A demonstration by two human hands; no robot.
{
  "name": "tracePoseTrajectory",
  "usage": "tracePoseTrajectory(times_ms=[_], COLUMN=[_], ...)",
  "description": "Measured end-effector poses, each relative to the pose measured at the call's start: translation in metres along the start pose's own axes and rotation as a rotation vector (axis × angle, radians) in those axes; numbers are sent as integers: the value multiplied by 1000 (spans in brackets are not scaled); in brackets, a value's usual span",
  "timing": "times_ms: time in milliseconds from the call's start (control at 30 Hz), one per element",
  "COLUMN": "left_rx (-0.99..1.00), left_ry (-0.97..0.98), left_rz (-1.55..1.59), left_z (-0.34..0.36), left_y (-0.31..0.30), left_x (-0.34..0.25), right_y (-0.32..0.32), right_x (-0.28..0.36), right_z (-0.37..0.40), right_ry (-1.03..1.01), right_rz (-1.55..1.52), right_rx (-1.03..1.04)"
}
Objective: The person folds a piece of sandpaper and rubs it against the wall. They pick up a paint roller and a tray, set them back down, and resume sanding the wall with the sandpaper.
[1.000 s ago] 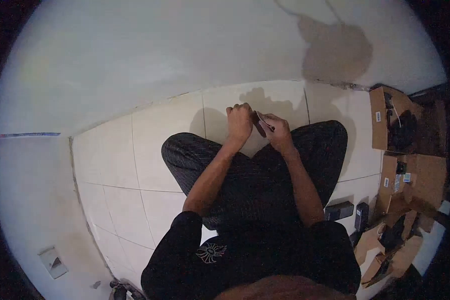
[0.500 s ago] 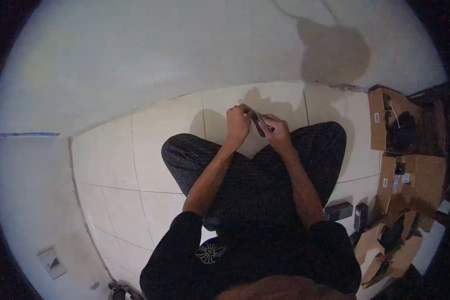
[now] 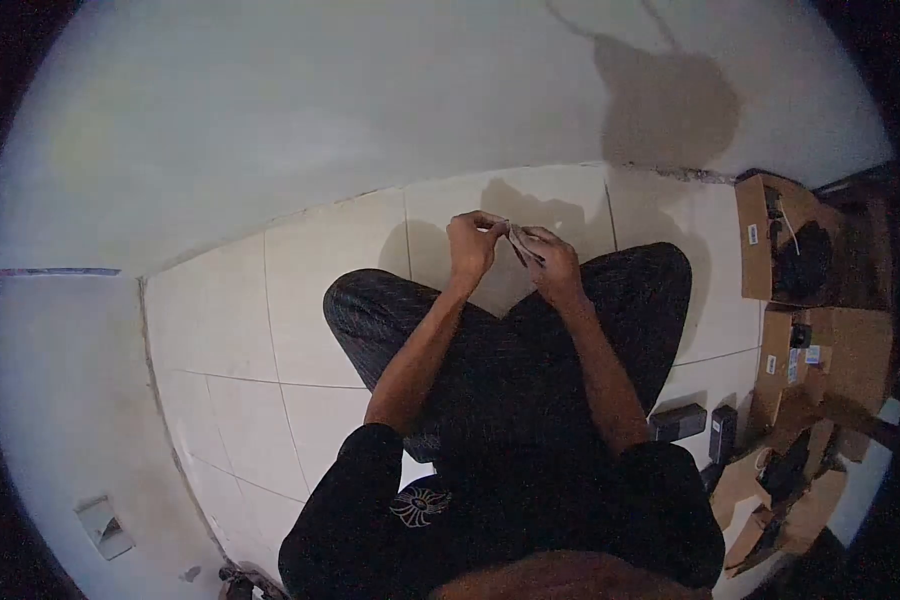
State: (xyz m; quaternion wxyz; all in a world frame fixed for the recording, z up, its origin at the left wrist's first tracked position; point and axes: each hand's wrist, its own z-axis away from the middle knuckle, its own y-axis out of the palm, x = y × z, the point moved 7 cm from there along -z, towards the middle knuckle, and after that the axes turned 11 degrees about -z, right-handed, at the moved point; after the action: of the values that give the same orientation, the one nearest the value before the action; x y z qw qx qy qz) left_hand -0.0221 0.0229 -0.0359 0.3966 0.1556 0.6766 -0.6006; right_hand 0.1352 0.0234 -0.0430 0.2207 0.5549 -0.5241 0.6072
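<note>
My left hand [image 3: 473,250] is closed, its thumb and fingers pinching the upper end of a thin, narrow strip-like object [image 3: 518,246]. My right hand [image 3: 558,265] is closed round the other side of the same object. Part of it looks pale and part dark, with a dark end slanting down between the hands. It is too small and dim for me to name its kind. Both hands are held above the gap between my crossed legs [image 3: 510,370], over the tiled floor.
Open cardboard boxes [image 3: 755,235] with dark items inside stand along the right. Two dark block-shaped objects [image 3: 678,424] lie on the floor beside my right knee. A wall [image 3: 320,110] rises ahead, another on the left with a switch plate [image 3: 104,527].
The strip-like object has turned and now appears narrower, more edge-on. My left hand has shifted slightly left and tilted; my right fingers have changed position a little. My legs stay put.
</note>
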Motion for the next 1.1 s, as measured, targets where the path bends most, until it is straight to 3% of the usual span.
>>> tracePoseTrajectory(times_ms=[233, 300, 400, 700, 833, 900, 967, 1100], left_rx=[23, 86, 99, 142, 98, 72, 149, 190], left_ry=[41, -64, -57, -111, 100, 232, 210, 190], left_rz=[122, 165, 168, 364, 265, 137, 136, 219], left_z=[-3, -2, -1, -2, -13, -18, -17, -10], left_y=[3, 7, 5, 9, 8, 13, 20, 24], left_x=[3, 8, 5, 8, -3, -2, -3, -17], right_y=[0, -1, -1, -7, -9, -10, -14, -5], right_x=[-3, -3, -9, 4, -6, -22, -11, -39], right_z=[0, 1, 1, 3, 0, 5, 4, 12], right_ry=[68, 89, -24, 12, -23, 142, 50, 319], right_rz=[-17, -18, 64, -45, -29, -205, -314, -518], right_rx=[5, 16, -3, -49, -131, -155, -212, -183])
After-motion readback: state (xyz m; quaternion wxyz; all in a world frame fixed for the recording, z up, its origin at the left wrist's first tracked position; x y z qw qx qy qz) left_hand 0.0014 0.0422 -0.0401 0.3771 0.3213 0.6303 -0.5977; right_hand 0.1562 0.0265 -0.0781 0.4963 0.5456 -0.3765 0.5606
